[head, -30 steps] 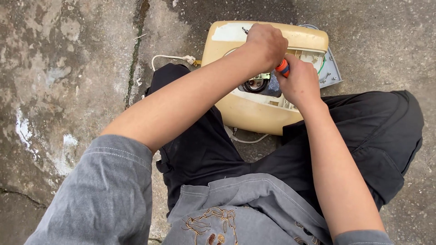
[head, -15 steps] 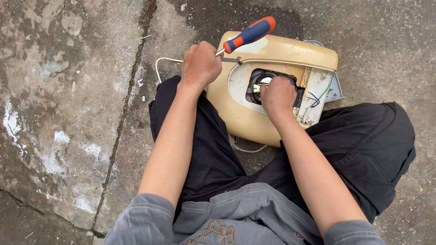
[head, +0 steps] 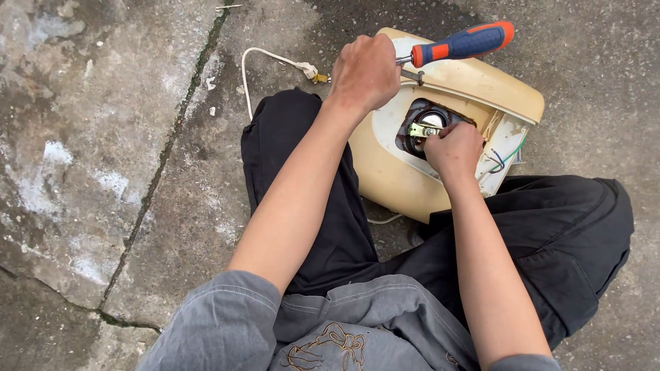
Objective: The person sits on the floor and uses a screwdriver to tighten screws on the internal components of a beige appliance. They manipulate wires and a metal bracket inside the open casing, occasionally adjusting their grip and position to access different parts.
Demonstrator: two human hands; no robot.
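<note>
A cream-yellow appliance housing (head: 385, 172) lies on its side between my knees, its base open on a round dark cavity with a metal part (head: 423, 129) inside. My left hand (head: 364, 72) is closed around the shaft of an orange and blue screwdriver (head: 462, 45), whose handle points up and to the right over the housing. My right hand (head: 454, 148) pinches at the metal part in the cavity with its fingers closed. Green and blue wires (head: 505, 159) show at the housing's right edge.
I sit on cracked, stained concrete ground (head: 103, 172) in black trousers (head: 550, 233) and a grey shirt. A white power cord (head: 271, 58) with a plug end curls from the housing's left side. A long crack (head: 172, 144) runs down the ground on the left.
The screwdriver went from my right hand at the cavity into my left hand, which now holds it raised over the housing. My right hand has gone into the opening.
</note>
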